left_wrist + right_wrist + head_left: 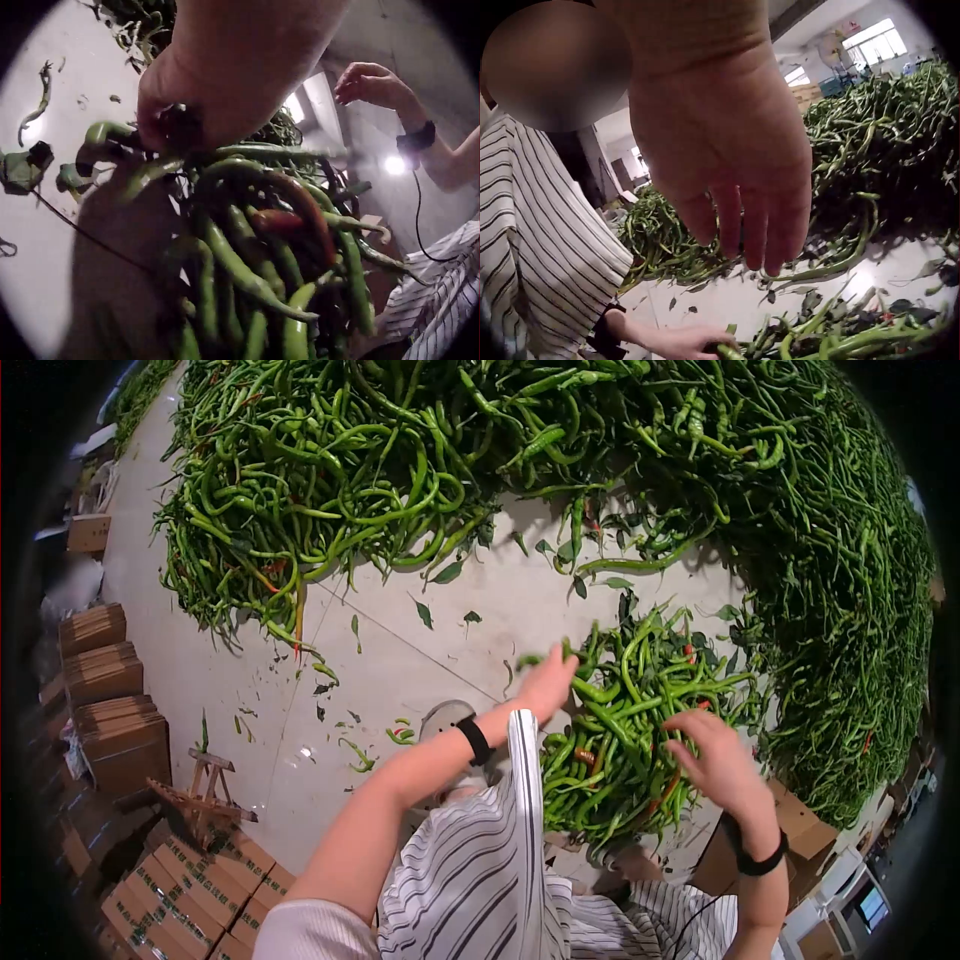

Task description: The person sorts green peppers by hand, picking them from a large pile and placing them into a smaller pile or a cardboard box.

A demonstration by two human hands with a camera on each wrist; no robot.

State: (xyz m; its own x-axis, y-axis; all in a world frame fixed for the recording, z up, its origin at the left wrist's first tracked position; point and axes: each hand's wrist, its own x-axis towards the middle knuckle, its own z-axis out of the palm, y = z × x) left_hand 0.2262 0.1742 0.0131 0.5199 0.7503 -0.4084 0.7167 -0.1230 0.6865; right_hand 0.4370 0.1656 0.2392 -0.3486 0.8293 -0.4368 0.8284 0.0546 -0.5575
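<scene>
A small pile of green peppers [625,735], with a few red ones, lies on the pale floor before the person. At its upper left edge, the left hand [545,685] has its fingers curled round a green pepper [727,351], whose end juts out in the left wrist view. The right hand [718,755] is raised over the pile's right side, its fingers parted and slightly bent, holding nothing. Seen close in the right wrist view, the right hand [735,142] points its straight fingers downward. A red pepper [277,220] rests among green ones beneath the left hand.
Large heaps of green peppers [320,470] curve round the back and right. Loose leaves [424,613] dot the floor. Stacked flat cartons [120,730], a small wooden stool [205,790] and printed boxes [180,890] stand at left; an open carton [800,825] is at lower right.
</scene>
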